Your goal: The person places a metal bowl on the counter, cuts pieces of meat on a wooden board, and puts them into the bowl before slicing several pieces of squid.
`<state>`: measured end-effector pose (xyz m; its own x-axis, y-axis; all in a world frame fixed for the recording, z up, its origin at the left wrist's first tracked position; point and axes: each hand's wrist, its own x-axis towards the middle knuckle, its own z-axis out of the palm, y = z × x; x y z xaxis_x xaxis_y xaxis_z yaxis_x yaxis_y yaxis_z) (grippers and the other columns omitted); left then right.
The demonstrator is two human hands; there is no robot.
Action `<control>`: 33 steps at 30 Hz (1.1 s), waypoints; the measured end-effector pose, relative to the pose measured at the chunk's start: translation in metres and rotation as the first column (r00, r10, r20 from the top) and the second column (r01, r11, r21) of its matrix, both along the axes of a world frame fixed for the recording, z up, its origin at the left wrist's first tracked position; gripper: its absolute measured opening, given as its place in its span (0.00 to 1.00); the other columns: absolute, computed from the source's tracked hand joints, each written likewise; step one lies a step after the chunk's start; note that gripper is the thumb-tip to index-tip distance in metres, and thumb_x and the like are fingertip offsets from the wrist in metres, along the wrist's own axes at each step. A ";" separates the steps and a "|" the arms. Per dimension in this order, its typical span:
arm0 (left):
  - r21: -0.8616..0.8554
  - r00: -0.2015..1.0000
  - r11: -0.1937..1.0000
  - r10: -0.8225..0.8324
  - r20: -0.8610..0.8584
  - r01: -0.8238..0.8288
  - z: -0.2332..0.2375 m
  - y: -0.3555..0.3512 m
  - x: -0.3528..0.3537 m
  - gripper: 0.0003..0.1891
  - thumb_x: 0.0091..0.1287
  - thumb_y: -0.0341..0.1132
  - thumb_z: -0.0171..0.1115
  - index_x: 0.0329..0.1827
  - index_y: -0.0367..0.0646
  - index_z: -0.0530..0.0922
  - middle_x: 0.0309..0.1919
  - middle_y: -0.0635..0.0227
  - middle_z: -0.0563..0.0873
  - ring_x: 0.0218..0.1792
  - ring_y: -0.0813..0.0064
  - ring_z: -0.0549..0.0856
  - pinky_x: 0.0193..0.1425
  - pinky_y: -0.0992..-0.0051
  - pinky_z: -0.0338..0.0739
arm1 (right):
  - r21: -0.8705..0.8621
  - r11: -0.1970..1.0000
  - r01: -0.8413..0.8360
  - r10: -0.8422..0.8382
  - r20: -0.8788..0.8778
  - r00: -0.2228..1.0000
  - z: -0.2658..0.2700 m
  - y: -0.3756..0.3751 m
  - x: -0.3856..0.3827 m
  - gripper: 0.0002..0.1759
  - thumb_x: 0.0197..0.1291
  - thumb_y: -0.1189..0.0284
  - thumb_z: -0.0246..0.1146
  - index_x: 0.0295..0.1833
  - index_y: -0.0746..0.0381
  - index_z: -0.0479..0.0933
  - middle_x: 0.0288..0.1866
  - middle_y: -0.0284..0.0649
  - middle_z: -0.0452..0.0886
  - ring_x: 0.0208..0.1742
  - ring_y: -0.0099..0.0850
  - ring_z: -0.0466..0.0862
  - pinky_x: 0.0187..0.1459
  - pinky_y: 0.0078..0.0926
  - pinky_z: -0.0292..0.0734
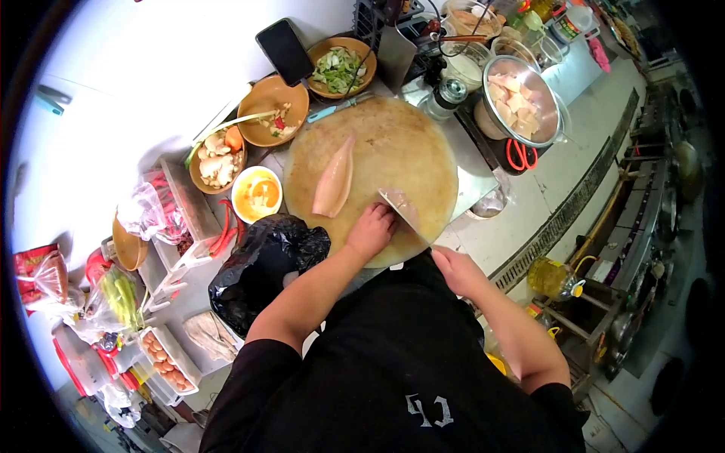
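Observation:
A round chopping board (370, 136) lies in front of me. On its left half rests a pale pink squid tube (334, 181), tapering towards the far side. My right hand (459, 272) is closed around the handle of a kitchen knife (400, 208), its blade slanting across the near right of the board. Just left of the blade, my left hand (371, 229) presses on the board with curled fingers; what lies under them is hidden. Small pale pieces show along the blade's far side.
Behind the board stand bowls of chopped greens (339, 69) and garlic (276, 113), beside a phone (285, 51). A metal bowl of pale chunks (515, 102) and red-handled scissors (521, 155) are on the right. A black plastic bag (264, 257) sits near left, by red chillies (224, 229).

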<state>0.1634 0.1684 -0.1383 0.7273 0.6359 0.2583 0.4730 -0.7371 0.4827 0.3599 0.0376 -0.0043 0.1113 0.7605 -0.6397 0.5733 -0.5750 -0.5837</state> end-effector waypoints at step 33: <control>-0.402 0.752 0.871 0.460 0.472 -0.280 0.144 0.107 0.357 0.30 0.74 0.39 0.52 0.74 0.28 0.61 0.74 0.40 0.63 0.76 0.45 0.61 0.80 0.57 0.54 | -0.255 0.722 0.643 -0.626 -0.636 0.451 0.104 0.010 0.227 0.42 0.76 0.39 0.35 0.18 0.61 0.65 0.11 0.36 0.63 0.10 0.30 0.64 0.18 0.30 0.65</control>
<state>0.5207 0.2758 0.0058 0.2148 0.9327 0.2898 0.2748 -0.3424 0.8984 0.5873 0.0478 0.1001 0.1435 0.6679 -0.7303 -0.4728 -0.6020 -0.6435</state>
